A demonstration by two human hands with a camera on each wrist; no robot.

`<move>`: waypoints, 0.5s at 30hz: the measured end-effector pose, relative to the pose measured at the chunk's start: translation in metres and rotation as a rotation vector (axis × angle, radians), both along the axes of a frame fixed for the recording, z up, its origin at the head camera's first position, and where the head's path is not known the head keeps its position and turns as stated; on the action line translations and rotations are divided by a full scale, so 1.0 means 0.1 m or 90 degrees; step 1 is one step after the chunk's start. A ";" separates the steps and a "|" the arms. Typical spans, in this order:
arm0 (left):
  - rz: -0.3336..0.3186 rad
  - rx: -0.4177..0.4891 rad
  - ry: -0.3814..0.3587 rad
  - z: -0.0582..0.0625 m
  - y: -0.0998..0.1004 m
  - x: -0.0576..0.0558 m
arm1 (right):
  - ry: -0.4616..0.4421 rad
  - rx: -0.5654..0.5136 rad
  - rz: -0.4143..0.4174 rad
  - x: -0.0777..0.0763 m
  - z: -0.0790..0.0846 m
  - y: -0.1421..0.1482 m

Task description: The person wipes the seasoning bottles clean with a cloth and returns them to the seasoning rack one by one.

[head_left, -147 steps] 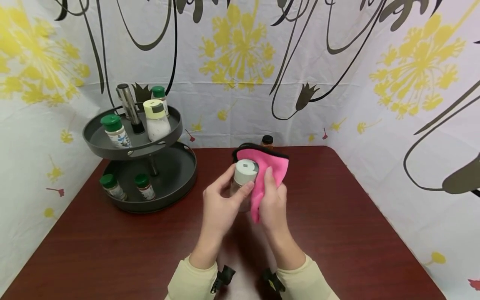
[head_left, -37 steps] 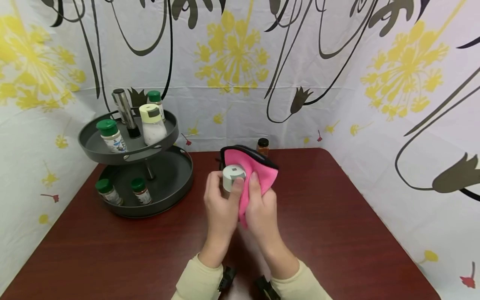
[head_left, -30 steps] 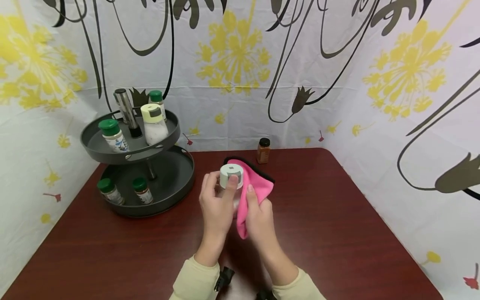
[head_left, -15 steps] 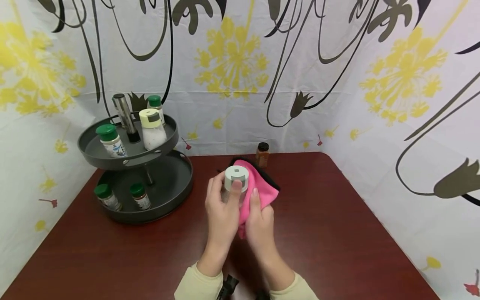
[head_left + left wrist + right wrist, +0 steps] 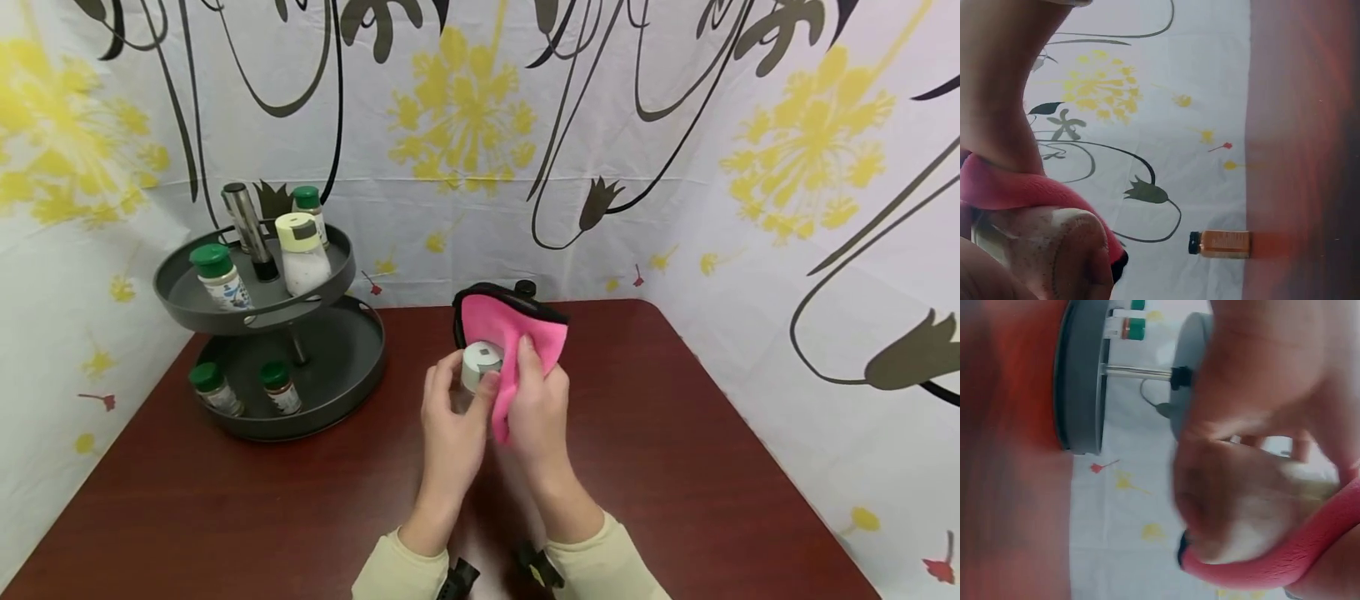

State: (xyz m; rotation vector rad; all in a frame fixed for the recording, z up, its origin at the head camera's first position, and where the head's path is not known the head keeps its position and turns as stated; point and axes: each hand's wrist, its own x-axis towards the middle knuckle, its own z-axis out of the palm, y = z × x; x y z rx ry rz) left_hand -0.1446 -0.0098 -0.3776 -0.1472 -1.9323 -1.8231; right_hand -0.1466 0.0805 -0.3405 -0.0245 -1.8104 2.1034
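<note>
My left hand grips a clear shaker jar with a white lid, held above the table. In the left wrist view the jar's clear base shows small specks. My right hand holds a pink cloth with a black edge and presses it round the jar's right side. Seen from the right wrist, the cloth wraps under the jar. Much of the jar's body is hidden by the fingers and cloth in the head view.
A dark two-tier rack stands at the left. It bears several green-capped spice jars, a pale-yellow-lidded shaker and a metal cylinder. Behind the cloth is an orange-brown spice bottle with a black cap. Patterned fabric surrounds the table.
The cloth has risen and spread higher behind the jar, now covering most of the black-capped bottle. The jar's lid has shifted slightly right and down. Both hands keep their holds.
</note>
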 end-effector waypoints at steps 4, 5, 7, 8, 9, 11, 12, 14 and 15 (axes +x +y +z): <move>0.003 0.021 0.024 0.08 -0.09 0.00 | 0.002 0.031 0.010 0.04 -0.27 -0.09; 0.004 0.024 0.027 0.10 -0.11 0.00 | -0.007 0.046 0.011 0.05 -0.33 -0.10; 0.003 0.028 0.024 0.14 -0.15 -0.01 | -0.032 0.055 0.019 0.06 -0.44 -0.10; 0.003 0.029 0.021 0.14 -0.16 -0.01 | -0.047 0.053 0.030 0.05 -0.46 -0.09; 0.002 0.028 0.018 0.14 -0.17 -0.01 | -0.060 0.046 0.042 0.04 -0.47 -0.08; -0.003 0.025 0.005 0.13 -0.17 -0.01 | -0.084 0.033 0.066 0.00 -0.41 -0.05; -0.010 0.024 -0.003 0.12 -0.17 -0.01 | -0.089 0.030 0.075 -0.03 -0.36 -0.03; -0.025 0.024 -0.021 0.09 -0.16 -0.01 | -0.081 0.031 0.087 -0.07 -0.21 -0.01; -0.032 0.024 -0.029 0.07 -0.15 0.00 | -0.070 0.032 0.088 -0.08 -0.13 -0.01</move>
